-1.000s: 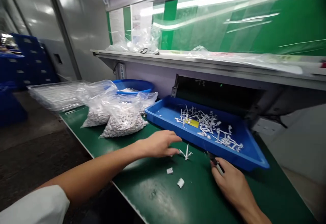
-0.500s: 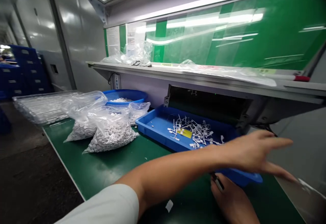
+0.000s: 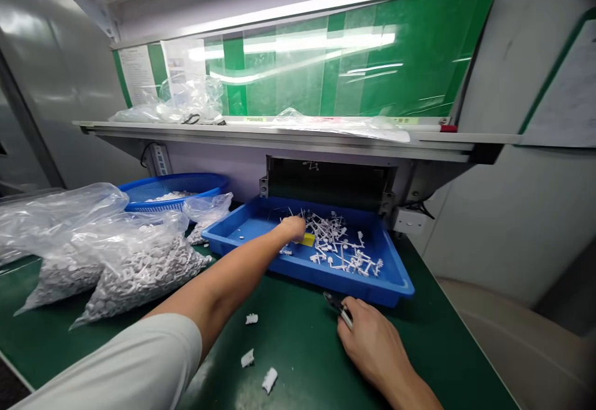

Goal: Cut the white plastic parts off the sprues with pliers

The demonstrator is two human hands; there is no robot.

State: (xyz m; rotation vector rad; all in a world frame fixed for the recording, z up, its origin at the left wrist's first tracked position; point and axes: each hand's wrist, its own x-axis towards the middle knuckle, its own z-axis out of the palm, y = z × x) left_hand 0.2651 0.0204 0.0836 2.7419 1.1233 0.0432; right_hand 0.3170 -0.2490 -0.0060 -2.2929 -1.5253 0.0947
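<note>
My left hand point(image 3: 292, 228) reaches into a blue plastic tray point(image 3: 326, 278) and rests among branched white plastic runners point(image 3: 338, 242), its fingers bunched and partly hidden. A yellow label point(image 3: 307, 240) lies right beside those fingers. My right hand point(image 3: 372, 351) sits on the green mat point(image 3: 298, 351) just in front of the tray, shut around small cutters point(image 3: 339, 309) with dark jaws. Three loose white plastic pieces point(image 3: 248, 358) lie on the mat, left of my right hand.
Bulging clear bags of white plastic parts point(image 3: 139, 273) lie at the left, in front of a blue basket point(image 3: 172, 187). A metal shelf point(image 3: 270, 133) with clear plastic bags point(image 3: 186, 105) runs above the tray, and a dark slot point(image 3: 326, 183) opens behind it.
My left hand has swung from beyond the tray's right side to inside the tray. The view has turned left, and the branched piece once on the mat no longer shows there.
</note>
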